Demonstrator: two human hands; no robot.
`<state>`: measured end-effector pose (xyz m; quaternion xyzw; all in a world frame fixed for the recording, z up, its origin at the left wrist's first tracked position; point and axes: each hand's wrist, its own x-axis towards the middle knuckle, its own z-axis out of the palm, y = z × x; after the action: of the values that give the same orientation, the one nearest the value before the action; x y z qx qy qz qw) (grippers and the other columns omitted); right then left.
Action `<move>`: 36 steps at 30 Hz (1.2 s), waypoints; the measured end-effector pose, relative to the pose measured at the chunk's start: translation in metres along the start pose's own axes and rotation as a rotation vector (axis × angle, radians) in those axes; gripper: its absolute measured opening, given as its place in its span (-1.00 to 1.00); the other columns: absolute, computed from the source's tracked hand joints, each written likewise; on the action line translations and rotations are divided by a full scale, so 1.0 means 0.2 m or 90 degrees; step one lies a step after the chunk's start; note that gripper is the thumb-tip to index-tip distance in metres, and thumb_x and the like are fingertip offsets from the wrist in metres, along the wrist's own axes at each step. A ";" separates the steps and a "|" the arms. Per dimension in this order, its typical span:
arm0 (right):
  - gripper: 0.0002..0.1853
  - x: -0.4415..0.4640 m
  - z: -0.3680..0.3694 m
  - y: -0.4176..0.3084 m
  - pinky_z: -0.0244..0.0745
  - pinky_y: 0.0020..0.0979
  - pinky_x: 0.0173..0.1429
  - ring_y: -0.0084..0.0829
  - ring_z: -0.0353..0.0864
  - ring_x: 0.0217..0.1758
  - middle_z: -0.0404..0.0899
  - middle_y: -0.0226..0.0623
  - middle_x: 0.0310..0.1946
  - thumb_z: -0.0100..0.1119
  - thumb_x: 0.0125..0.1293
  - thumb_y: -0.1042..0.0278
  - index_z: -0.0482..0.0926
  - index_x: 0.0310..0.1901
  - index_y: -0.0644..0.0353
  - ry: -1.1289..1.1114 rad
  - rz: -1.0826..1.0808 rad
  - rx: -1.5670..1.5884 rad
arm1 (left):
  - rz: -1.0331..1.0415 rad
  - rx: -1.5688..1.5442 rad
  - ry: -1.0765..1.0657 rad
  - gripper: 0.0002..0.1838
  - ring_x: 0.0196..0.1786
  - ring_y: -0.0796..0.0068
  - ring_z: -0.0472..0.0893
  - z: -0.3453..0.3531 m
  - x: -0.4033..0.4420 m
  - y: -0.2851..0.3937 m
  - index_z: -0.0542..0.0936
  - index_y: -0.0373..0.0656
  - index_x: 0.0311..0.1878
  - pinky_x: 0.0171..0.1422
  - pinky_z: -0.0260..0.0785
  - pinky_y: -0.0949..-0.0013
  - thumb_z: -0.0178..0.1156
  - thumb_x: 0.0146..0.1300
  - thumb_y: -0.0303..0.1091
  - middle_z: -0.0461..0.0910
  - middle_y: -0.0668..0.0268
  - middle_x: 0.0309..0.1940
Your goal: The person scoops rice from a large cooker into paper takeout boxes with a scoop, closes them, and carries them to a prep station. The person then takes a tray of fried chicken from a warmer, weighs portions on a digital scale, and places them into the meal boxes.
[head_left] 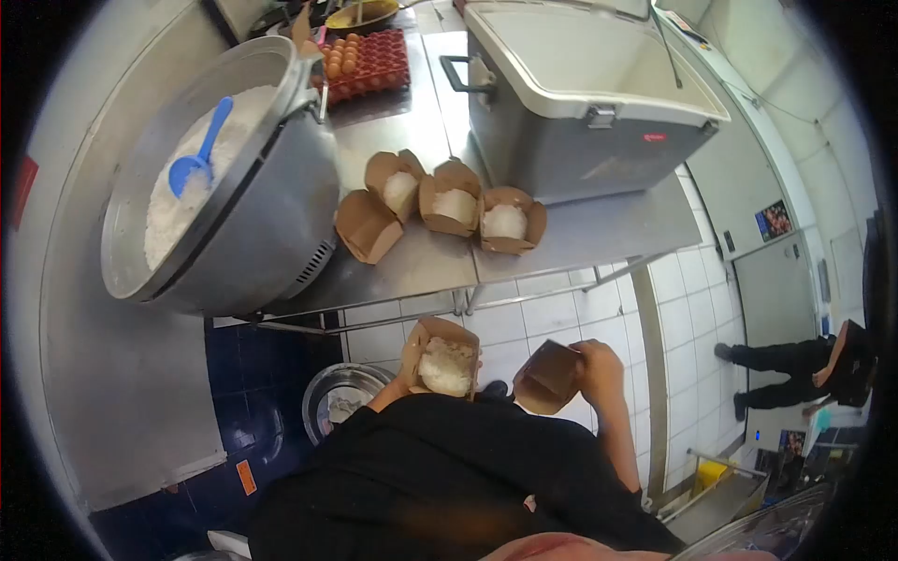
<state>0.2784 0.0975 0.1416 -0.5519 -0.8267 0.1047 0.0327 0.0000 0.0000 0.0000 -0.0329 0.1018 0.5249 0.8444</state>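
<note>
In my left hand (397,385) is an open brown cardboard takeaway box (417,344) with white rice (445,366) inside. The hand wraps around its side, most of the fingers behind it. My right hand (601,372) grips a second cardboard box (535,391) by its edge, tilted, and I see no rice in it. Beyond my hands, on the steel table (571,229), several similar boxes (452,217) stand together. Most contain rice, while the left front box (367,227) shows only bare cardboard.
A large metal rice pot (281,220) with a blue scoop (203,154) stands left. Behind are egg trays (382,58) and an open cooler box (599,154). A metal bowl (313,397) sits low at left. Another person (795,365) stands at far right.
</note>
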 end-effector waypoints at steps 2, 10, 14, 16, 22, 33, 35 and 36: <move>-0.81 0.13 0.11 -0.06 0.50 -0.23 -0.10 -0.18 0.58 -0.18 0.61 -0.25 -0.28 0.09 0.06 0.43 0.64 -0.28 0.11 -0.030 -0.087 -0.006 | 0.068 -0.040 0.023 -0.30 0.16 0.21 0.50 -0.10 0.01 0.07 0.35 -0.12 0.26 0.19 0.43 0.06 -0.21 0.33 0.27 0.45 0.16 0.16; -0.85 0.47 0.31 -0.50 0.52 -0.18 -0.07 -0.18 0.57 -0.14 0.46 -0.22 0.00 0.07 0.11 0.39 0.63 -0.32 0.13 -0.044 -0.435 -0.011 | 0.395 0.086 0.210 -0.32 0.26 0.25 0.40 0.03 0.18 0.40 0.24 -0.09 0.35 0.32 0.26 0.09 -0.24 0.38 0.23 0.36 0.25 0.26; -0.85 0.65 0.46 -0.63 0.53 -0.15 -0.08 -0.08 0.58 -0.10 0.42 -0.10 0.10 0.06 0.12 0.39 0.61 -0.32 0.14 -0.057 -0.359 -0.045 | 0.590 0.563 0.658 -0.47 0.20 0.28 0.36 -0.17 0.40 0.64 0.35 -0.23 0.19 0.28 0.19 0.16 -0.05 0.40 0.03 0.38 0.11 0.14; -0.85 0.73 0.48 -0.71 0.53 -0.12 -0.12 -0.09 0.59 -0.12 0.47 -0.12 0.02 0.04 0.13 0.40 0.60 -0.30 0.14 -0.042 -0.330 -0.089 | 0.753 0.616 0.794 -0.53 0.16 0.28 0.36 -0.10 0.44 0.65 0.38 -0.27 0.13 0.25 0.19 0.18 -0.02 0.40 -0.04 0.40 0.08 0.07; -0.79 0.68 0.03 -0.73 0.50 -0.13 -0.11 -0.15 0.57 -0.13 0.59 -0.19 -0.27 0.06 0.08 0.47 0.57 -0.21 0.12 -0.140 -0.268 -0.094 | 0.859 0.514 0.666 -0.52 0.11 0.27 0.38 0.10 0.28 0.33 0.35 -0.24 0.14 0.29 0.13 0.25 -0.07 0.42 0.00 0.43 0.17 0.00; -0.64 0.39 -0.11 -0.89 0.11 0.13 0.35 -0.20 0.46 0.05 0.53 -0.28 -0.23 0.12 0.11 0.08 0.58 -0.19 0.19 -0.014 -0.945 0.012 | 0.226 0.120 -0.026 -0.19 0.26 0.22 0.39 0.10 -0.25 -0.01 0.19 -0.14 0.36 0.34 0.24 0.13 0.03 0.20 0.24 0.35 0.14 0.25; -0.40 0.37 -0.27 -0.98 -0.09 0.23 0.44 -0.12 0.43 0.13 0.54 -0.17 -0.21 0.00 0.12 -0.24 0.58 -0.24 0.27 0.001 -1.069 -0.126 | 0.241 0.146 0.023 -0.17 0.27 0.20 0.39 0.13 -0.33 -0.03 0.19 -0.14 0.36 0.34 0.25 0.11 0.03 0.18 0.25 0.34 0.13 0.26; -0.27 0.34 -0.34 -1.02 -0.14 0.24 0.46 -0.08 0.41 0.15 0.54 -0.11 -0.22 -0.11 0.14 -0.39 0.57 -0.26 0.31 0.032 -1.132 -0.240 | 0.252 0.148 0.039 -0.16 0.27 0.18 0.39 0.14 -0.36 -0.04 0.19 -0.14 0.37 0.34 0.25 0.10 0.03 0.17 0.26 0.34 0.12 0.26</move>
<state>0.0788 0.0945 0.2455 0.2908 -0.9502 -0.1083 0.0283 -0.0192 -0.0619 0.0421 0.0691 0.1918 0.6638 0.7196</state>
